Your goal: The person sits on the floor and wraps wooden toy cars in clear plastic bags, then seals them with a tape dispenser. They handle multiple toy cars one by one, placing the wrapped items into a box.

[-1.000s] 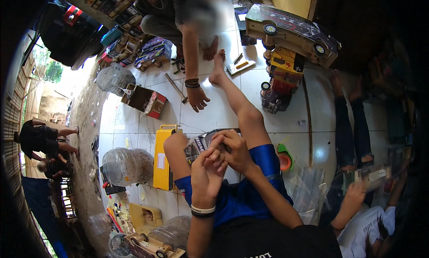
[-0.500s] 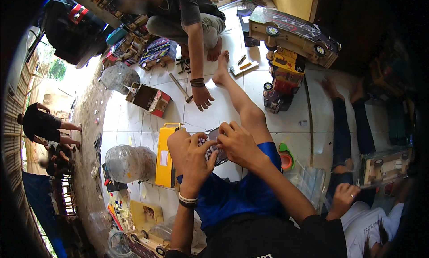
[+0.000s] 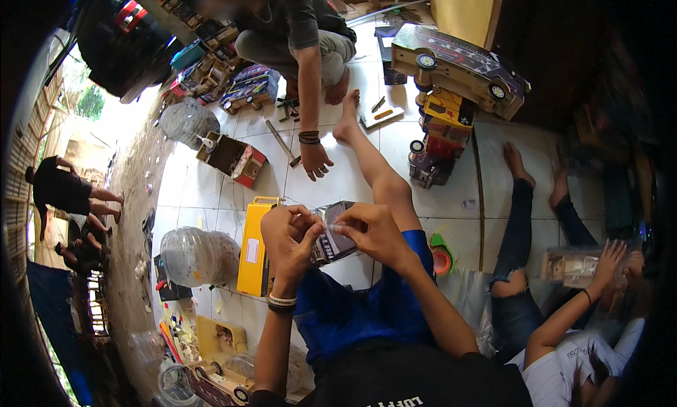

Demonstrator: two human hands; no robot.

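My left hand (image 3: 290, 239) and my right hand (image 3: 377, 236) are raised over my lap, both closed in a pinch. A small translucent strip (image 3: 334, 229) stretches between their fingertips. Just behind it sits a dark, printed toy truck part (image 3: 331, 243) with pale lettering, held up between my knees and partly covered by my fingers. By my left knee lies a yellow toy truck body (image 3: 253, 255). To the right of my thigh is an orange and green tape roll (image 3: 442, 257).
Across from me a crouching person reaches out a hand (image 3: 316, 160) near a hammer (image 3: 283, 143). Wooden toy trucks (image 3: 451, 69) stand at far right. Large clear plastic bundles (image 3: 201, 255) lie at left. A person sits at right with a wrapped toy truck (image 3: 571, 266).
My hands have drawn slightly apart, exposing the strip and more of the dark part. The person at right has moved both hands onto the wrapped toy truck.
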